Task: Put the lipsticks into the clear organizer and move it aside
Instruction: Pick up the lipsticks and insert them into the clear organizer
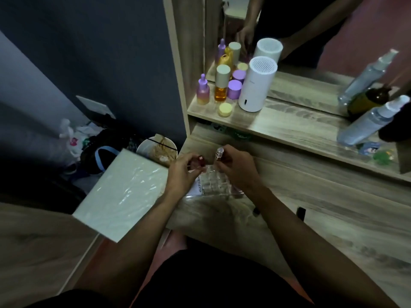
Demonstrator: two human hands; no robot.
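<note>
Lipsticks are in both hands, above a clear organizer [213, 184] that sits on the wooden desk [333, 196]. The left hand [183, 172] reaches in from below with the forearm angled up and to the right, wrist bent a little, fingers curled and pinching a dark red lipstick [201, 161] at its fingertips. That lipstick stands close to upright, its long axis running up and down, with the flat red end facing up toward the camera; its lower part is hidden behind the fingers. The right hand [235, 170] comes in from the lower right, forearm slanting up and to the left, its back turned to the camera, thumb and fingers closed around a rose-gold lipstick [218, 154]. This one tilts slightly, its long axis near vertical, and its pale rounded tip points up and away from the palm. Both lipsticks hover just beyond the fingertips, a small gap apart. The organizer lies directly under and between the two hands, its divided cells showing beneath the knuckles. Beside the left wrist, a white box [120, 192] rests off the desk's edge.
</note>
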